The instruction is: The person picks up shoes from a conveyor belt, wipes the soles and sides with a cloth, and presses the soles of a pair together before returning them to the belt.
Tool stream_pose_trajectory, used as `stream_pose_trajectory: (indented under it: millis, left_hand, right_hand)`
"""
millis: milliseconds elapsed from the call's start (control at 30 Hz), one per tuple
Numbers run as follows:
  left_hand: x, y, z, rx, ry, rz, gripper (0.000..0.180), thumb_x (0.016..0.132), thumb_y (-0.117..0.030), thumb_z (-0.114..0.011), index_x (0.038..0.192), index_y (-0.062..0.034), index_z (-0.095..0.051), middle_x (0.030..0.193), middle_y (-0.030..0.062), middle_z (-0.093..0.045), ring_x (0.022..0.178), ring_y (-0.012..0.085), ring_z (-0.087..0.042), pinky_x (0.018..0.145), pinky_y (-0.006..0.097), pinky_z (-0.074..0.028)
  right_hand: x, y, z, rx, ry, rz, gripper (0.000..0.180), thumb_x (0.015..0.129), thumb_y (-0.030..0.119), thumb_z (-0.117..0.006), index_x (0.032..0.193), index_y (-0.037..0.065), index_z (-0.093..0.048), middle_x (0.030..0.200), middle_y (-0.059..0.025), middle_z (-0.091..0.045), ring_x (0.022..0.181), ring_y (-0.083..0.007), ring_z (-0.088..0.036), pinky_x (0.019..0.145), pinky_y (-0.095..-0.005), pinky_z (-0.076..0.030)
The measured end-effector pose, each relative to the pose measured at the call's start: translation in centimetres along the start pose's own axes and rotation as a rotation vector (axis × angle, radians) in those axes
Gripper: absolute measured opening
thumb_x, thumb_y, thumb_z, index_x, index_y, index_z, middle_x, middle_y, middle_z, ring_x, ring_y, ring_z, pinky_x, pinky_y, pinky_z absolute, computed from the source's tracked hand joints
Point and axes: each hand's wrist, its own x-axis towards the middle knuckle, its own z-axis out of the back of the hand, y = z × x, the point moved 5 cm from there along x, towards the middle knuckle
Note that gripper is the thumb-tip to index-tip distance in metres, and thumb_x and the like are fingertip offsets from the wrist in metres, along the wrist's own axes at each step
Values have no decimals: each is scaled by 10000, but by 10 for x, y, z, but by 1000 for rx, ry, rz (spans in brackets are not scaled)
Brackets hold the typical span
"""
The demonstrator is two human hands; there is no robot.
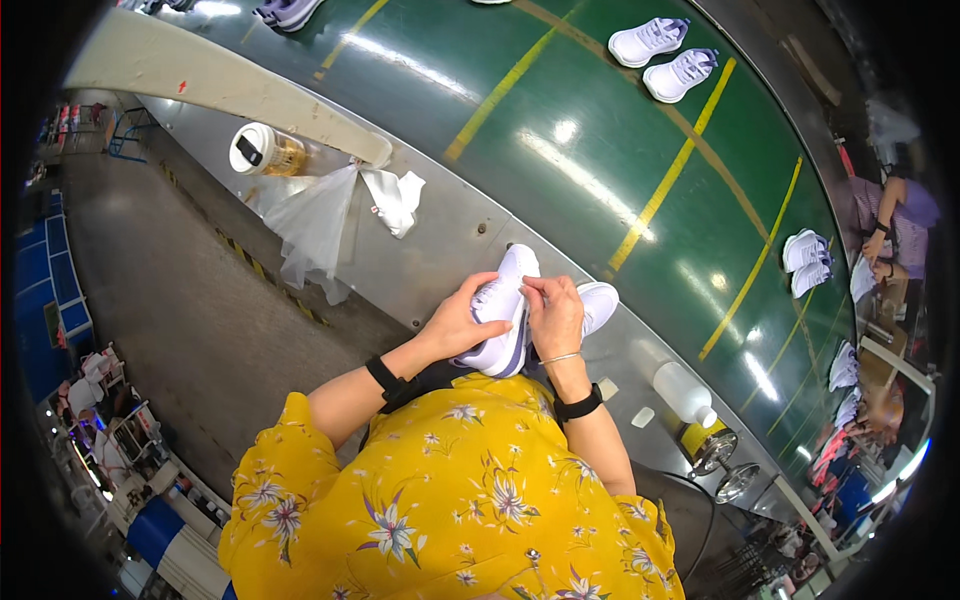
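Observation:
A white sneaker (pixel 516 268) with purple trim is held in front of my body, its toe pointing away from me. My left hand (pixel 458 322) wraps round its left side, thumb lying across the upper near the laces. On the shoe's right side my right hand (pixel 556 318) has thumb and forefinger pinched together at the upper; anything between the fingertips is too small to make out. A second white shoe (pixel 600 303) lies on the metal ledge just beyond my right hand, partly hidden by it.
A green conveyor belt (pixel 560 110) with yellow lines carries several sneaker pairs past the metal ledge (pixel 440 225). On the ledge are a lidded cup (pixel 262 150), a plastic bag (pixel 315 225), a white cloth (pixel 395 200) and a white bottle (pixel 683 392). Another person (pixel 900 225) works at far right.

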Motion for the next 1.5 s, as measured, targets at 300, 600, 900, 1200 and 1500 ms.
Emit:
stream_pose_trajectory:
  millis: [300,600,900,1200,1500]
  left_hand:
    - [5,-6,-5,56,50,-6,808,803,-291,-815,1460,-91,-390,1357,273,-567,1254,416,-578,1054,444,-462]
    - [5,-14,-9,107,52,-1,798,818,-291,-792,1457,-98,-355,1324,337,-564,1211,489,-586,1003,488,-496]
    - [10,-35,-2,236,62,-47,785,806,-258,-790,1462,-131,-378,1295,281,-588,1139,461,-619,949,499,-520]
    - [24,-44,-19,1050,-272,-704,592,801,-121,-700,1372,-235,-589,1273,146,-566,1080,362,-580,930,485,-492]
    - [11,-11,-45,1133,-388,-874,406,885,-201,-595,1268,-307,-676,1293,105,-539,1150,354,-518,975,487,-461]
  right_hand:
    - [53,-25,-10,-27,99,-163,109,864,129,-750,935,54,-785,862,-201,-663,809,-389,-668,734,-446,-526]
    - [59,-27,-2,-102,183,-97,135,834,133,-773,913,25,-789,825,-189,-705,765,-339,-689,729,-416,-537]
    - [82,-62,2,250,348,-437,162,872,147,-790,981,28,-800,847,-81,-765,728,-150,-687,679,-297,-531]
    - [54,-103,67,727,83,-626,221,925,103,-767,1128,14,-754,952,9,-725,788,-61,-606,663,-216,-468]
    - [55,-79,49,213,235,-183,145,844,59,-789,988,52,-789,912,-43,-700,831,-156,-657,740,-281,-521]
